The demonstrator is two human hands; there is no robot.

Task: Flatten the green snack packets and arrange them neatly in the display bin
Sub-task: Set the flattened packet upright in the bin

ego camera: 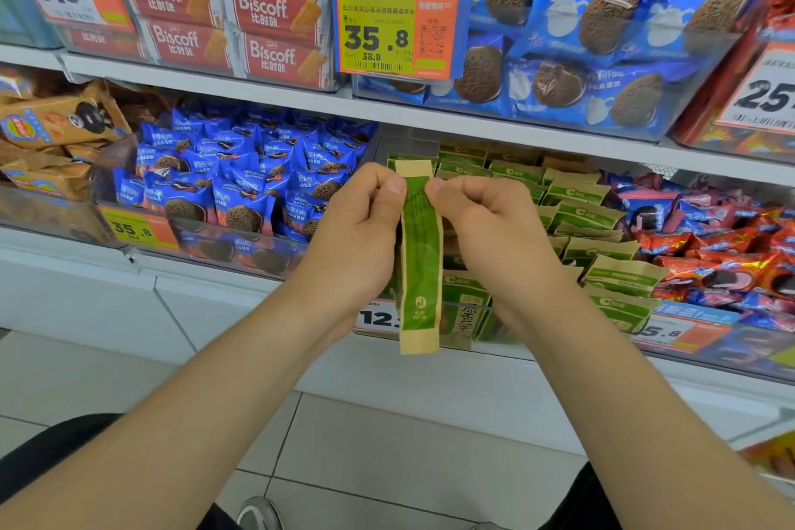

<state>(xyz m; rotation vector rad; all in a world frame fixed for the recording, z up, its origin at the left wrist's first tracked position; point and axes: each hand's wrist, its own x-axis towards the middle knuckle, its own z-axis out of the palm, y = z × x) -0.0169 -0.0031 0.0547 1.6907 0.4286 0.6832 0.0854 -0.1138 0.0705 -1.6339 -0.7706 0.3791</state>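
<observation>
Green snack packet (pixel 421 267), held upright before the display bin (pixel 477 316), pinched near its top by left hand (pixel 361 228) and right hand (pixel 486 224), each grip narrow: best smoothed downward evenly, then slotted among its fellows.

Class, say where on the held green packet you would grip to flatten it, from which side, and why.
Probably pinch the green packet near its upper end, one hand from each side, as the left hand and right hand do: it hangs upright, long and narrow.
</observation>
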